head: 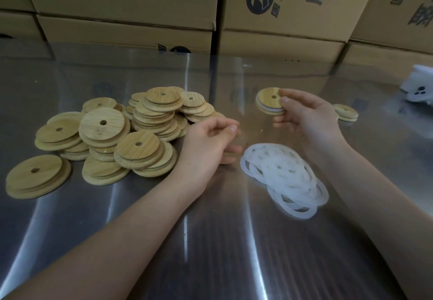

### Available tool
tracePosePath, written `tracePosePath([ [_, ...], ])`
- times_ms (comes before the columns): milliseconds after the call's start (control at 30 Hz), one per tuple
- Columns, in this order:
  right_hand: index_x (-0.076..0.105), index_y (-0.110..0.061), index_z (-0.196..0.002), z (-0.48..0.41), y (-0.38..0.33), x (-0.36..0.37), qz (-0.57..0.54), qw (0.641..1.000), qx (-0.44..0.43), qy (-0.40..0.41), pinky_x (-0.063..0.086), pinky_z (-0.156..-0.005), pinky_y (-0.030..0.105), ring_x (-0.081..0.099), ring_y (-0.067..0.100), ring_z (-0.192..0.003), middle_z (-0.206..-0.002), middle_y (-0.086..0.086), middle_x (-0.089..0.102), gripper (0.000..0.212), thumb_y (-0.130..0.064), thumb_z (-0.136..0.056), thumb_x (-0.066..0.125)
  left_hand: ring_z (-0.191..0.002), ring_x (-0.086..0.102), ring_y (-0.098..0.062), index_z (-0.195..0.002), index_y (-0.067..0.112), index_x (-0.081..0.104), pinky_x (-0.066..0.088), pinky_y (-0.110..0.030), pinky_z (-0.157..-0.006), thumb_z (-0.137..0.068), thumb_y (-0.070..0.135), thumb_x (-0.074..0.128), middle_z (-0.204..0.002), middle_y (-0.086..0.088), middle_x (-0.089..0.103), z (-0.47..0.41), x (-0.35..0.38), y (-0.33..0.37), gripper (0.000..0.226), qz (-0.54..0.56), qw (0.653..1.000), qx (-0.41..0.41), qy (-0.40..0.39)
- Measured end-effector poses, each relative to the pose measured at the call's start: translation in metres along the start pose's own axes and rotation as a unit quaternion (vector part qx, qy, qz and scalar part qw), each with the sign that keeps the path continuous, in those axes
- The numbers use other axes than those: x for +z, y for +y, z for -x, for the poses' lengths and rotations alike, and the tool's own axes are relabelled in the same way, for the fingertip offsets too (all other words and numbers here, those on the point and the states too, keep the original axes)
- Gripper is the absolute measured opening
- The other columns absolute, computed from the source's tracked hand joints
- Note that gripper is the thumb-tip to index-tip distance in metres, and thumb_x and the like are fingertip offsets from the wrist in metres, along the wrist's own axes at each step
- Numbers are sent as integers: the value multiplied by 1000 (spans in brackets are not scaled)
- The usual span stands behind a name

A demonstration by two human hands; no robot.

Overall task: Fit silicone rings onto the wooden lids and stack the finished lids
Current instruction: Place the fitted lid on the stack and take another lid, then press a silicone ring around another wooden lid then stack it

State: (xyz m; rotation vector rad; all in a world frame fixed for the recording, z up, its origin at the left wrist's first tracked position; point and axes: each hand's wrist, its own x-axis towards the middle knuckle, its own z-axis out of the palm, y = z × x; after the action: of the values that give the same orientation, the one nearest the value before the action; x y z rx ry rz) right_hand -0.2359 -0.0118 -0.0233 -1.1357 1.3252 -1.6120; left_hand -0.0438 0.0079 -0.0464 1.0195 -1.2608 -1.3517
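A heap of round wooden lids point(140, 126), each with a small centre hole, lies on the left of the steel table. A pile of translucent white silicone rings point(285, 178) sits near the middle right. My right hand point(307, 117) pinches a wooden lid point(268, 99) with a white ring around its edge, held above the table. My left hand point(210, 142) hovers between the lid heap and the rings, fingers loosely curled, holding nothing. A short stack of ringed lids point(346, 112) stands on the table to the right of my right hand.
The steel table point(210, 241) is shiny and bare toward me. Stacked cardboard boxes point(281, 18) form a wall along its far edge. A white object with dark dots point(419, 86) lies at the far right.
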Motion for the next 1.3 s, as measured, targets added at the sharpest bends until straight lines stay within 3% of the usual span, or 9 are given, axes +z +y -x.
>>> tracePosePath([
  [133, 64, -6, -111, -11, 3, -13, 25, 996, 8, 83, 60, -63, 26, 68, 17, -65, -95, 15, 69, 16, -6, -95, 60, -60, 67, -8, -96, 11, 69, 55, -23, -55, -97, 8, 57, -83, -1, 73, 2, 3, 0, 13, -15, 1000, 4, -15],
  [267, 60, -7, -111, -20, 9, -22, 35, 992, 17, 122, 60, -65, 25, 68, 19, -69, -101, 19, 67, 16, -4, -95, 59, -60, 66, -8, -93, 10, 69, 53, -21, -55, -97, 6, 56, -78, 0, 71, 2, 3, -1, 14, -34, 999, 9, -27],
  [533, 58, -5, -120, -37, 26, -42, 71, 984, 48, 156, 59, -67, 24, 69, 19, -71, -92, 17, 65, 34, 5, -89, 65, -67, 66, -14, -92, 9, 69, 53, -20, -56, -96, 5, 56, -81, -5, 72, 5, 4, 1, 14, -51, 998, 11, -30],
  [700, 63, -19, -118, -43, 31, -52, 251, 950, 37, 182, 55, -59, 26, 62, 15, -58, -82, 6, 68, 33, -21, -87, 73, -64, 65, -8, -91, 11, 69, 53, -18, -56, -96, 5, 56, -79, -2, 71, 5, 4, 1, 15, -54, 998, 12, -27],
  [833, 66, -21, -117, -43, 33, -59, 394, 902, -23, 172, 48, -91, 39, 61, 28, -105, -116, 7, 65, 31, -33, -89, 68, -66, 67, -5, -86, 18, 68, 53, -18, -56, -96, 7, 56, -78, 1, 73, 4, 4, 0, 19, -101, 994, 36, -23],
  [900, 67, -18, -118, -44, 35, -60, 421, 890, -26, 172, 42, -89, 33, 57, 29, -112, -120, 9, 64, 30, -31, -92, 63, -67, 68, -4, -86, 19, 69, 52, -18, -56, -95, 8, 57, -78, 3, 73, 5, 4, -1, 19, -126, 990, 50, -24],
  [1067, 66, -14, -121, -44, 34, -62, 435, 883, -22, 176, 39, -83, 29, 57, 26, -98, -111, 10, 65, 30, -24, -94, 57, -74, 65, -7, -86, 21, 70, 54, -27, -71, -93, 11, 59, -78, 8, 72, 5, 5, -3, 17, -214, 971, 106, -19],
  [1167, 66, -14, -118, -43, 33, -58, 427, 883, -53, 185, 40, -79, 29, 55, 20, -86, -93, 4, 61, 30, -18, -93, 52, -77, 62, -4, -88, 23, 71, 52, -24, -73, -93, 14, 60, -81, 11, 70, 6, 5, -3, 15, -272, 953, 135, -6],
  [1300, 70, -19, -103, -41, 31, -49, 397, 905, -83, 131, 44, -74, 32, 59, 23, -80, -82, 3, 63, 22, -15, -90, 53, -73, 59, -6, -88, 22, 71, 51, -32, -72, -91, 16, 59, -78, 12, 66, 5, 3, -2, 14, -347, 920, 181, 35],
])
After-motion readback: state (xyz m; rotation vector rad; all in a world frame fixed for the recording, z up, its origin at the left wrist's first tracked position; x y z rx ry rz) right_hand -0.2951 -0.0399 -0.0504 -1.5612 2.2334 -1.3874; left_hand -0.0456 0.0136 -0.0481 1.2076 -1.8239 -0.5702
